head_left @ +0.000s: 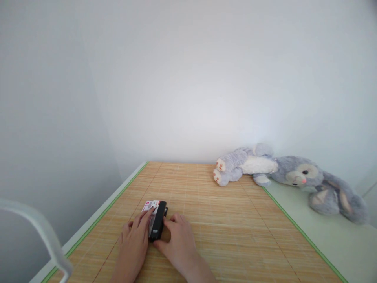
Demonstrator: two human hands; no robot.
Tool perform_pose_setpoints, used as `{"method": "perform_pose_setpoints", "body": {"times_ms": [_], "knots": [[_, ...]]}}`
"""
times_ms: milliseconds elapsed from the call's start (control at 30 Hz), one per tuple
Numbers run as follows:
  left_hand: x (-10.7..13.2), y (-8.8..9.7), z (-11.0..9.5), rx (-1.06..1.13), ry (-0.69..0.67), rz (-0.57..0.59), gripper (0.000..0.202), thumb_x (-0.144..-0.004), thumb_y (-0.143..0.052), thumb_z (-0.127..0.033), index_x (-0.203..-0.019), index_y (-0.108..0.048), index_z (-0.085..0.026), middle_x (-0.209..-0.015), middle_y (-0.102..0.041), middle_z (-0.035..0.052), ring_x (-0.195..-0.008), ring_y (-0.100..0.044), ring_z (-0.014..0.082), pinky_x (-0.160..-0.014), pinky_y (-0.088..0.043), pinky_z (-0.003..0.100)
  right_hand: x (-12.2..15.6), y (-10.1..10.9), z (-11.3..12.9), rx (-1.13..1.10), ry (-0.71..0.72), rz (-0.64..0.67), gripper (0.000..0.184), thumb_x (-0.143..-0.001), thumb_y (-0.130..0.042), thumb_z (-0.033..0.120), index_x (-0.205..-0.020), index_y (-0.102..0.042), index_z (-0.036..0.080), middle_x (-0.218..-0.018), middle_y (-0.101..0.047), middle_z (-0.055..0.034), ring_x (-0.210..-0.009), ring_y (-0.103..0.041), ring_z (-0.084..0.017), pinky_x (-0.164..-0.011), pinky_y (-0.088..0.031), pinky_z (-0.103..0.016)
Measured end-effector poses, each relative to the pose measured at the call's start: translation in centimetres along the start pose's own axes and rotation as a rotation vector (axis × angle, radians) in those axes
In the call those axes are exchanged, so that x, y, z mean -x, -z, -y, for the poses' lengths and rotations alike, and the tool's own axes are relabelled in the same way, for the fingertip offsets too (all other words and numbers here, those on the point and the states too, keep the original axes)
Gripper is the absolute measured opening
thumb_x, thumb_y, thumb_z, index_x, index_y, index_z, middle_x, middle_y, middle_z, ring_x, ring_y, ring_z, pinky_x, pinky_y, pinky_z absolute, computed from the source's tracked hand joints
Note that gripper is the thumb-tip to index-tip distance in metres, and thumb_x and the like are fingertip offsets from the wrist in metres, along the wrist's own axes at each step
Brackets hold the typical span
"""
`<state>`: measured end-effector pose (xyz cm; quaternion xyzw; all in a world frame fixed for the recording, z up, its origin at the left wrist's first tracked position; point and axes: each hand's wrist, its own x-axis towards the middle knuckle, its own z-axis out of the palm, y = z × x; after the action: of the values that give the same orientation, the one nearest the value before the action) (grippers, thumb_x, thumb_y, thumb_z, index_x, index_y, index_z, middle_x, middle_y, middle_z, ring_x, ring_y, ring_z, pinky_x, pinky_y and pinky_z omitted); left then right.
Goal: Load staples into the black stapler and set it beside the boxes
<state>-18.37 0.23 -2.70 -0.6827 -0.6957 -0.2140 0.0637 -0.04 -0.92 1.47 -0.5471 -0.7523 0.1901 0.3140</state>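
Observation:
A long black stapler (158,221) lies on the bamboo mat, with small pale lettering at its near end. Against its left side is a white packet with red and pink print (150,205), partly covered by fingers. My left hand (135,237) rests over that packet, fingers stretched forward, the index fingertip close to the stapler's edge. On the other side, my right hand (178,239) grips the stapler between the thumb at its near end and the bent fingers at its right edge. A small dark piece sticks out at the stapler's far right; I cannot make out what it is.
The bamboo mat (212,220) with a green border covers a pale table (332,239). A grey plush rabbit (259,164) lies along the back right, by the white wall (188,78). A curved white bar (35,224) reaches in at lower left.

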Motion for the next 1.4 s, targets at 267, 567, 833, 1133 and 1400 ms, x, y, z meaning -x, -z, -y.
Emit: {"method": "perform_pose_setpoints", "body": {"times_ms": [267,567,833,1133,1400], "knots": [[0.1,0.5,-0.5,-0.119,0.040,0.012,0.052,-0.102,-0.033,-0.025,-0.151,-0.040,-0.042,-0.153,-0.048,0.0001,-0.117,-0.052,0.0289,-0.096,-0.043,0.046,-0.1,-0.3,0.2,0.013,0.003,-0.022,0.048,-0.069,-0.085,0.048,-0.113,-0.071,0.036,-0.103,-0.062,-0.0022,-0.101,-0.058,-0.027,-0.086,-0.047,-0.035],[0.1,0.4,-0.7,-0.120,0.050,-0.036,0.050,-0.101,-0.038,-0.026,-0.147,-0.045,-0.044,-0.149,-0.053,-0.0011,-0.119,-0.053,0.0289,-0.100,-0.040,0.047,-0.3,-0.3,0.1,0.010,-0.004,-0.016,0.048,-0.069,-0.084,0.049,-0.114,-0.072,0.035,-0.103,-0.062,-0.0030,-0.100,-0.059,-0.027,-0.086,-0.048,-0.036],[0.3,2.5,-1.4,0.085,0.037,-0.242,0.051,-0.101,-0.034,-0.024,-0.149,-0.044,-0.039,-0.149,-0.054,0.0025,-0.121,-0.052,0.0290,-0.107,-0.036,0.054,1.1,2.8,-1.8,0.056,0.039,0.018,0.073,-0.079,-0.077,0.046,-0.146,-0.050,0.037,-0.116,-0.064,-0.0039,-0.110,-0.058,-0.027,-0.096,-0.048,-0.037],[-0.3,1.0,-12.8,0.390,-0.413,0.114,0.044,-0.101,-0.039,-0.031,-0.143,-0.051,-0.031,-0.141,-0.059,0.0038,-0.130,-0.053,0.0208,-0.111,-0.043,0.039,4.2,11.7,-13.9,0.485,-0.110,0.031,0.059,-0.099,-0.039,0.057,-0.155,-0.037,0.037,-0.160,-0.041,-0.0002,-0.147,-0.032,-0.028,-0.121,-0.022,-0.047],[-1.9,-3.5,-14.5,0.067,-0.317,0.123,0.061,-0.098,-0.039,-0.056,-0.155,-0.033,-0.035,-0.165,-0.031,0.0027,-0.153,-0.018,0.0354,-0.122,-0.009,0.061,4.2,10.9,-14.6,0.623,-0.285,0.013,0.069,-0.096,-0.032,0.069,-0.158,-0.024,0.040,-0.167,-0.022,0.0062,-0.155,-0.008,-0.035,-0.121,-0.003,-0.058]]}}
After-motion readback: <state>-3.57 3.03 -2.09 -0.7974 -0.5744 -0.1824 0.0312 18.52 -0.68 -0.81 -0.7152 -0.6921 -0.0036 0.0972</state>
